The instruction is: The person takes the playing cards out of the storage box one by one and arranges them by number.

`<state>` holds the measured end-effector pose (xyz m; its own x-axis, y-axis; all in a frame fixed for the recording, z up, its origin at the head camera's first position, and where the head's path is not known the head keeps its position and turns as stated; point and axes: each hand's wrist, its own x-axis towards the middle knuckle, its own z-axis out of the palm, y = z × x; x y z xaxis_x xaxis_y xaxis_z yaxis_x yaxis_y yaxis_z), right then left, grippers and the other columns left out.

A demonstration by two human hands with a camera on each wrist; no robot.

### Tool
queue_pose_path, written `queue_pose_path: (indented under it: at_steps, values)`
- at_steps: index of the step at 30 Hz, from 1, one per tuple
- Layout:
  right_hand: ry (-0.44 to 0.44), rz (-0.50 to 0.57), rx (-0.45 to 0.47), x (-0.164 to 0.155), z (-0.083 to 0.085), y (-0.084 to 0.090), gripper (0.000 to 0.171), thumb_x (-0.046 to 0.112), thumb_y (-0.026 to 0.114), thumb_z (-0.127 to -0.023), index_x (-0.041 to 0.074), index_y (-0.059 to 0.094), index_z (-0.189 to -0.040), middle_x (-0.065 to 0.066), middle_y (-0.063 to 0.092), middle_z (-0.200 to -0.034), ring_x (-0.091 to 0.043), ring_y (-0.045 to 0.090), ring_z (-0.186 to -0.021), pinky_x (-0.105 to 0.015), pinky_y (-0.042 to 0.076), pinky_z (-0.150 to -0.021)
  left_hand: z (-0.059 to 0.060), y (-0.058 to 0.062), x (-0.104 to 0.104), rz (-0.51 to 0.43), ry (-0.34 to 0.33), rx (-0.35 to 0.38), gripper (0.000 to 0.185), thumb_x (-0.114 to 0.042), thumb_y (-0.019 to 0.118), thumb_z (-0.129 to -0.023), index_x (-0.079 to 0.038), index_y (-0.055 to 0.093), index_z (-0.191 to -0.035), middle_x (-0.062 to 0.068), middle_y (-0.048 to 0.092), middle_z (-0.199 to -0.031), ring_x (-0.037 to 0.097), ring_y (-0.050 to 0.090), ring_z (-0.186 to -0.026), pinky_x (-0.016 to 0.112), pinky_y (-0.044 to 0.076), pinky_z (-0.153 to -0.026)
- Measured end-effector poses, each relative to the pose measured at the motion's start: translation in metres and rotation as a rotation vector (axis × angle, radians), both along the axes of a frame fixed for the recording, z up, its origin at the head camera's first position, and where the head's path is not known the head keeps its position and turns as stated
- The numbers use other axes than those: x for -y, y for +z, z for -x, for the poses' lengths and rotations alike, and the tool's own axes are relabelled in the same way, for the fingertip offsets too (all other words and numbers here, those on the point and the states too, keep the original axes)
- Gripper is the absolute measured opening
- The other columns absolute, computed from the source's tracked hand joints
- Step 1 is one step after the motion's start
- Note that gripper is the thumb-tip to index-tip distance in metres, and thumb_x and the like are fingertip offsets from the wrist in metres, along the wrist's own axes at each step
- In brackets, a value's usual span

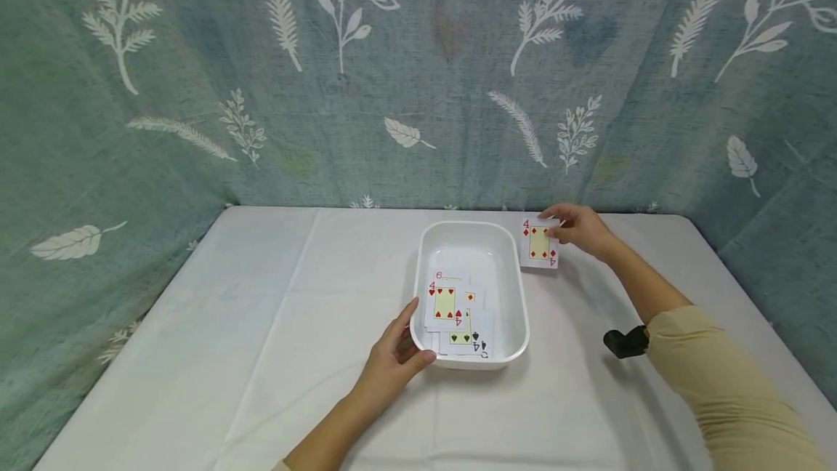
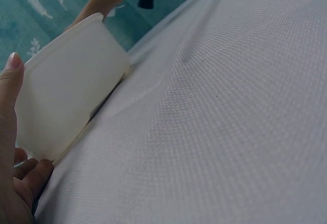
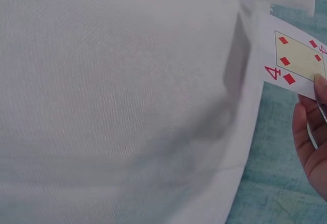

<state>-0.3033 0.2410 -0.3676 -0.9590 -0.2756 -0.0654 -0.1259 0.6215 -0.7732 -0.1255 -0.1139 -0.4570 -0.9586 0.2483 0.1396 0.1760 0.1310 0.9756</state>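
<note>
One four of diamonds [image 1: 540,243] held upright, long axis vertical.

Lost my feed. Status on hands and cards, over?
Left hand steadies white tray. Right hand pinches four of diamonds beside tray. Nothing in the way.
</note>
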Motion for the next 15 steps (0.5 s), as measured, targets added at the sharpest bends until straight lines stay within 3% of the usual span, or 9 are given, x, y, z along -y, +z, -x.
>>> queue_pose_path:
  at_steps: [6, 15]
  values:
    - [-0.017, -0.045, 0.013, 0.0, 0.006, -0.012, 0.034, 0.008, 0.06, -0.093, 0.005, 0.057, -0.126, -0.018, 0.048, -0.117, -0.026, 0.051, -0.087, -0.043, 0.056, -0.081, 0.0, 0.0, 0.0, 0.0, -0.008, 0.0, 0.084, -0.014, 0.074, -0.082, -0.022, 0.025, -0.151, 0.013, 0.042, -0.139, 0.028, 0.051, -0.122, 0.026, 0.047, -0.1]
    - [-0.072, -0.044, -0.006, 0.001, 0.015, -0.03, 0.032, 0.008, 0.061, -0.092, 0.004, 0.058, -0.123, -0.016, 0.051, -0.106, -0.024, 0.045, -0.087, -0.033, 0.054, -0.075, -0.001, -0.001, 0.001, 0.016, -0.012, -0.033, 0.082, -0.016, 0.072, -0.083, -0.017, 0.025, -0.151, 0.016, 0.042, -0.138, 0.031, 0.05, -0.122, 0.028, 0.047, -0.1]
